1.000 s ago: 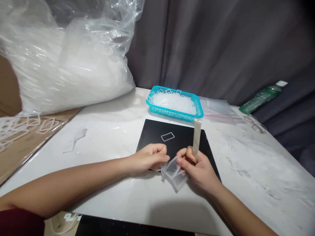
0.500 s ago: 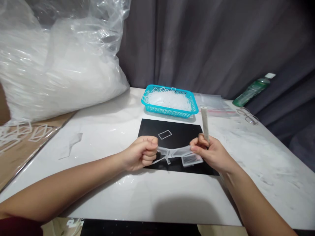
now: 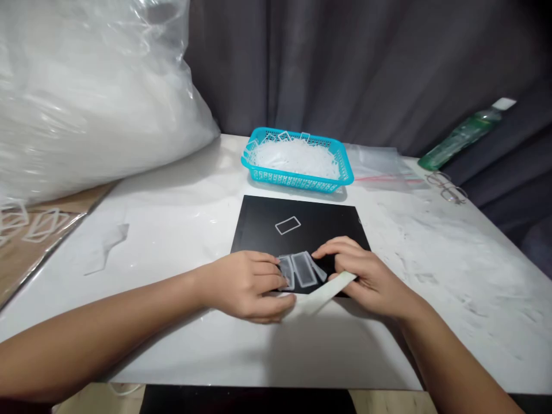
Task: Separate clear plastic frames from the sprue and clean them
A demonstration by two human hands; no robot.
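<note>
On a black mat (image 3: pixel 259 224) lie several translucent rectangular pieces with whitish borders; one rectangular piece (image 3: pixel 304 269) shows plainly between my hands. My left hand (image 3: pixel 248 286) rests palm down at the left of these pieces, its fingers stretched out and touching the leftmost one. A pale flat strip (image 3: pixel 330 292) is gripped in my right hand (image 3: pixel 366 276), slanting down toward my left thumb. The right index finger reaches to the pieces' right side. Farther up the mat lies a thin white rectangular frame (image 3: pixel 287 225).
Behind the mat stands a blue basket (image 3: pixel 297 179) filled with white frames. A bulging plastic bag (image 3: pixel 99 115) fills the left back. Clear zip bags (image 3: pixel 379 164), glasses (image 3: pixel 448 188) and a green bottle (image 3: pixel 463 135) are at the right back. Loose frames (image 3: pixel 45 224) lie on cardboard at left.
The stretched film between my hands is down on the mat as separate rectangular pieces. My left fist has opened out. The strip in my right hand has tipped from upright to slanting left.
</note>
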